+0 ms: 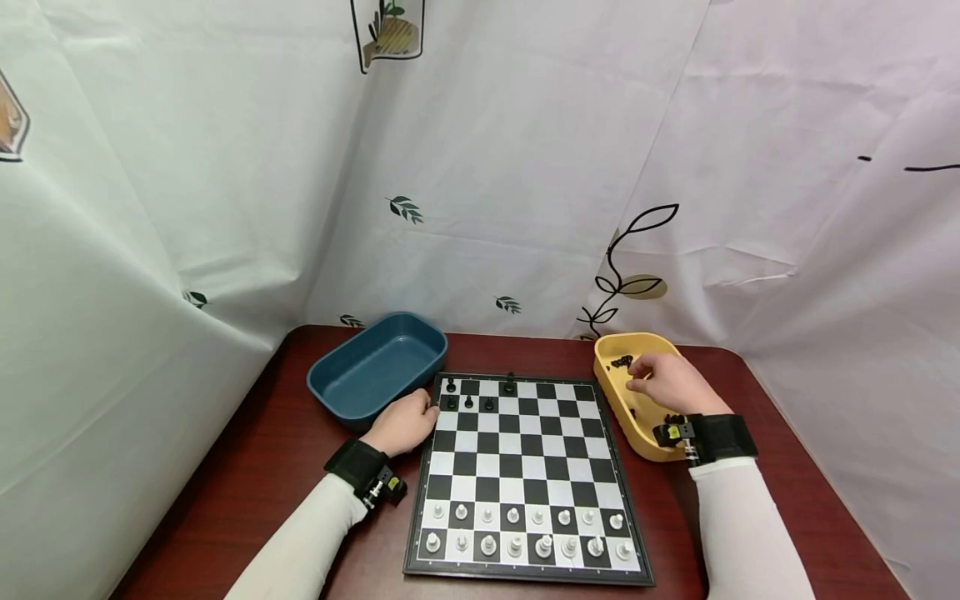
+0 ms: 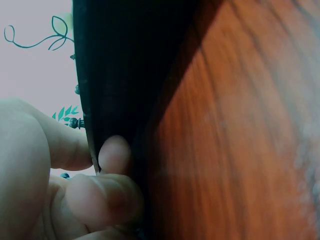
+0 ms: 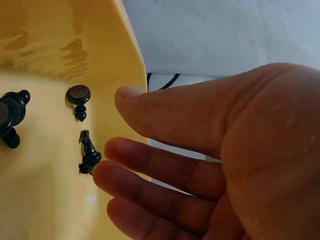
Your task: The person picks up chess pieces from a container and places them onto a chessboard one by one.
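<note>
My left hand (image 1: pixel 405 423) is at the left edge of the chessboard (image 1: pixel 531 444), its fingers curled about the rim and gripping it. In the left wrist view, the fingertips (image 2: pixel 115 155) lie against the board's dark side. My right hand (image 1: pixel 670 385) hovers over the yellow tray (image 1: pixel 617 382), thumb and fingers apart with nothing between them. Just ahead of those fingertips in the right wrist view lie a black chess piece (image 3: pixel 89 156) on its side and a black pawn (image 3: pixel 80 95). Several black pieces, including a tall one (image 1: pixel 510 384), stand at the board's far left.
Two rows of white chess pieces (image 1: pixel 513 546) stand along the board's near side. A blue tray (image 1: pixel 378 367) sits behind my left hand. The dark red tabletop (image 1: pixel 360 567) meets a printed white cloth (image 1: pixel 510 167) at the back.
</note>
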Action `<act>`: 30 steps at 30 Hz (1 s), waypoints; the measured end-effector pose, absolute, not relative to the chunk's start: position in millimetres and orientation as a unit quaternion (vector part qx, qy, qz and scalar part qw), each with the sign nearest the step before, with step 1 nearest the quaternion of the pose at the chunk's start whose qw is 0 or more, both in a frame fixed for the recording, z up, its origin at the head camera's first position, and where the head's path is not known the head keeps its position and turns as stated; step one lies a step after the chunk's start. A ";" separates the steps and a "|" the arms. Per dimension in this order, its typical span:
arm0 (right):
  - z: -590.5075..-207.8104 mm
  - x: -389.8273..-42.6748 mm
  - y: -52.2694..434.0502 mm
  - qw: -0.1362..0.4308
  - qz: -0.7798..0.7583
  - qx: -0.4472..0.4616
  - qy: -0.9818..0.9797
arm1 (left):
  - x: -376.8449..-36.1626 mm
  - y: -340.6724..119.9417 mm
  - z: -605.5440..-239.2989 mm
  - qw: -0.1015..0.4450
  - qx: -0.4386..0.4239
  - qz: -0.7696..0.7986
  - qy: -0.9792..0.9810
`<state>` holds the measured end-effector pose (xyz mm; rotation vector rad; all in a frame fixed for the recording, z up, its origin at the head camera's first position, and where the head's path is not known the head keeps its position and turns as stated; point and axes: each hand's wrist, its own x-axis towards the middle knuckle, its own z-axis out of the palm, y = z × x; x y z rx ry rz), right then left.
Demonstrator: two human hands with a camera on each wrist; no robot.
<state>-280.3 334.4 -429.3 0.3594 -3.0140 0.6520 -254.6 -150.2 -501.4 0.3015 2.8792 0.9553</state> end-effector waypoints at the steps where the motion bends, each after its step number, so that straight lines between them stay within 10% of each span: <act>1: -429.8 -280.4 334.3 0.014 0.212 0.118 -0.970 | -254.4 -150.3 -501.3 0.046 0.098 0.313 0.944; 15: -431.0 -273.2 333.8 -0.108 0.237 0.113 -0.959 | -255.2 -150.8 -502.0 0.042 0.102 0.308 0.945; 30: -429.7 -271.9 331.8 -0.115 0.225 0.114 -0.961 | -255.0 -150.9 -503.6 0.042 0.102 0.310 0.944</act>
